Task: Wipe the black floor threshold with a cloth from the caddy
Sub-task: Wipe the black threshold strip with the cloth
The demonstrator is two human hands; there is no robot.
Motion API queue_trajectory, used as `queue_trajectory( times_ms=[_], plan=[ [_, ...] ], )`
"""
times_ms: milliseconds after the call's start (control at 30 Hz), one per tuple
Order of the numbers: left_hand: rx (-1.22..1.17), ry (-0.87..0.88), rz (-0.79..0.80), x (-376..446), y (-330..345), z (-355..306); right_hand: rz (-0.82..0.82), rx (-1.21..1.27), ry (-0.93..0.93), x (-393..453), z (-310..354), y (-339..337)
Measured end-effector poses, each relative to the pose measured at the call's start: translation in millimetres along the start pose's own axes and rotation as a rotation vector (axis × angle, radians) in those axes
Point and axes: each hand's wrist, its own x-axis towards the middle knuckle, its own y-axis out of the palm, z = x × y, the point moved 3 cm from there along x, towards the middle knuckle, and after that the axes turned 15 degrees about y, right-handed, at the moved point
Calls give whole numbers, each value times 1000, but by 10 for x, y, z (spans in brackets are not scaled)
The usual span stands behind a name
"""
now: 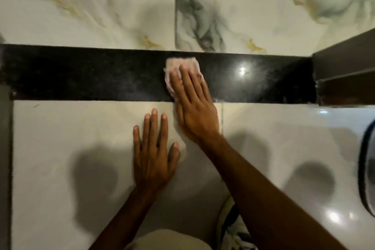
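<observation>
A polished black floor threshold (81,73) runs left to right across the middle of the view, between marbled tiles above and plain pale tiles below. A pale pink cloth (178,63) lies on it just right of centre. My right hand (194,105) presses flat on the cloth, fingers spread over it and palm reaching back onto the pale tile. My left hand (152,148) rests flat and empty on the pale tile just below the threshold, fingers apart. The caddy is not in view.
A dark door frame (343,75) closes off the threshold's right end. A dark rounded object (367,168) sits at the right edge. My shoe (233,227) and knee (168,239) are at the bottom. A grey strip (5,148) borders the left side.
</observation>
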Motion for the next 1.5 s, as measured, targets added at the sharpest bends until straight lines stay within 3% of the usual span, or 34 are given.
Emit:
queue_trajectory(
  times_ms=[133,267,367,467,567,667,800,933,1033,1133,1233,1333,1400,1500],
  plan=[
    [-52,67,42,180,-1,-117,-102,-96,304,-359,-834,-318],
    [-54,149,43,379,87,-255,-278,-117,569,267,-1257,-477],
    [-51,199,33,465,138,-353,-236,-96,485,437,-1289,-462],
    [-71,216,39,466,92,-384,-118,-132,349,-65,-1352,-474],
    [-89,204,59,488,53,-388,-166,-139,569,-498,-1678,-643],
    [-77,207,54,488,56,-400,-222,-114,719,-327,-1879,-771],
    [-50,233,42,490,111,-382,-198,-127,594,93,-1764,-660],
    [-48,249,55,490,84,-403,-151,-141,428,-418,-1615,-555],
    [-53,241,74,492,51,-416,-153,-119,533,-717,-1742,-658],
    [-61,248,73,497,71,-416,-223,-109,691,-407,-1829,-721],
    [-63,250,64,501,113,-396,-251,-66,691,-44,-1707,-613],
    [-76,246,62,502,85,-399,-192,17,455,-288,-1346,-423],
    [-67,246,68,502,55,-407,-60,8,242,-832,-1191,-342],
    [-69,236,80,507,31,-419,78,-132,85,-1501,-1506,-459]
  ],
)
